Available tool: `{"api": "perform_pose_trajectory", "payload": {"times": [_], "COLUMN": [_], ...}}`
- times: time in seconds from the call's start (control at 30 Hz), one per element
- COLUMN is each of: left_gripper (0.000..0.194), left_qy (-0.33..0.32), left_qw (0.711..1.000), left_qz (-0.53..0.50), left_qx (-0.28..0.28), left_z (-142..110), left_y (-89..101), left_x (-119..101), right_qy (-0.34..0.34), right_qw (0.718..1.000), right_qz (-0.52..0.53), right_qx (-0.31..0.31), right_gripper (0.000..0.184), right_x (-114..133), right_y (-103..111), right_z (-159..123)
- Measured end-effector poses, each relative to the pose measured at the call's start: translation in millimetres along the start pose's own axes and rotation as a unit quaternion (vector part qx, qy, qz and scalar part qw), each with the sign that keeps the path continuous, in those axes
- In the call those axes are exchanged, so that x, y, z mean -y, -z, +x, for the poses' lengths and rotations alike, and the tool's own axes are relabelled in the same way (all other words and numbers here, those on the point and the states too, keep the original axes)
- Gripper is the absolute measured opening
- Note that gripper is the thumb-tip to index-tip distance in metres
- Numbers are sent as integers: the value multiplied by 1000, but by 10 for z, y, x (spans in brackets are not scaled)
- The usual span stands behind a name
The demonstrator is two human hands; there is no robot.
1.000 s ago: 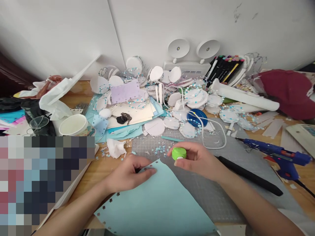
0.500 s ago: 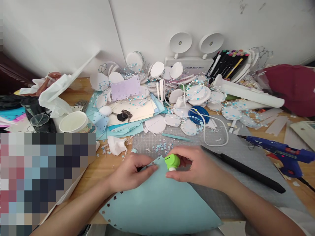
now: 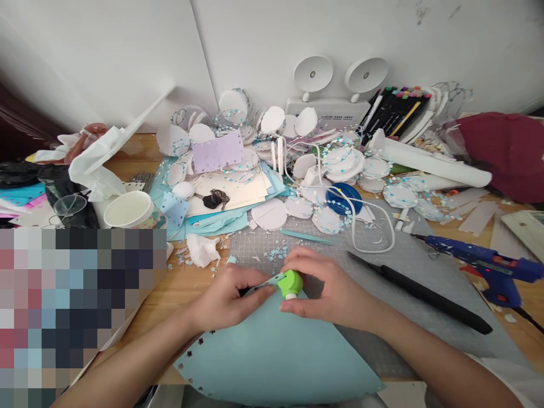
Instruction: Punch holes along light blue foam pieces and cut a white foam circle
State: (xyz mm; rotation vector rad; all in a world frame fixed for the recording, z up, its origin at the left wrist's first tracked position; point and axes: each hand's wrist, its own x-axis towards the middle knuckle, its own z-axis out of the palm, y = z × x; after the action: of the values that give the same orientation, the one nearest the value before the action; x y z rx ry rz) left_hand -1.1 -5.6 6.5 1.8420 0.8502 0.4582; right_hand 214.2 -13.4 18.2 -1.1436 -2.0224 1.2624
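Note:
A light blue sheet of paper (image 3: 280, 357) spreads over the table's front edge, with small flower-shaped holes punched along its left edge. My left hand (image 3: 233, 297) pinches that punched edge near the top corner between thumb and fingers. In my right hand (image 3: 327, 286) is a green craft punch (image 3: 291, 283) with a white button underneath, gripped between thumb and fingers. The punch sits on the paper's edge, just right of my left thumb. Small blue punched-out pieces (image 3: 278, 253) lie on the grey cutting mat (image 3: 331, 334) beyond my hands.
A black-handled knife (image 3: 425, 292) and a blue glue gun (image 3: 484, 255) lie to the right. Behind are white paper discs (image 3: 268, 214), a blue round lid (image 3: 343, 198), a stack of coloured paper (image 3: 221, 221) and a white cable (image 3: 374, 249). A white bowl (image 3: 128, 209) stands left.
My right hand has moved left with the craft punch, which is now over the paper's edge beside my left thumb. My left hand keeps its pinch on the paper.

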Motion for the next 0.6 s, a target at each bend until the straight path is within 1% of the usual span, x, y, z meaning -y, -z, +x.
{"api": "perform_pose_trajectory", "payload": {"times": [0.1, 0.2, 0.33, 0.47, 0.6], "left_gripper": [37, 39, 40, 38, 35], "left_qy": [-1, 3, 4, -2, -15], "left_qw": [1000, 1000, 1000, 1000, 999], "left_qz": [-1, -2, 7, 22, 38], "left_qx": [0, 0, 1, 3, 2], "left_z": [-2, -1, 5, 11, 13], "left_y": [-1, 2, 7, 4, -12], "left_x": [10, 19, 20, 22, 26], "right_qy": [-14, -48, -65, -66, -43], "right_qw": [999, 995, 987, 991, 997], "right_qz": [27, 80, 143, 114, 60], "right_qx": [12, 21, 24, 23, 0], "right_gripper": [29, 34, 38, 34, 25], "right_x": [-8, -14, -24, -13, 17], "right_y": [-25, -28, -24, -32, -68], "right_z": [8, 10, 7, 11, 17]}}
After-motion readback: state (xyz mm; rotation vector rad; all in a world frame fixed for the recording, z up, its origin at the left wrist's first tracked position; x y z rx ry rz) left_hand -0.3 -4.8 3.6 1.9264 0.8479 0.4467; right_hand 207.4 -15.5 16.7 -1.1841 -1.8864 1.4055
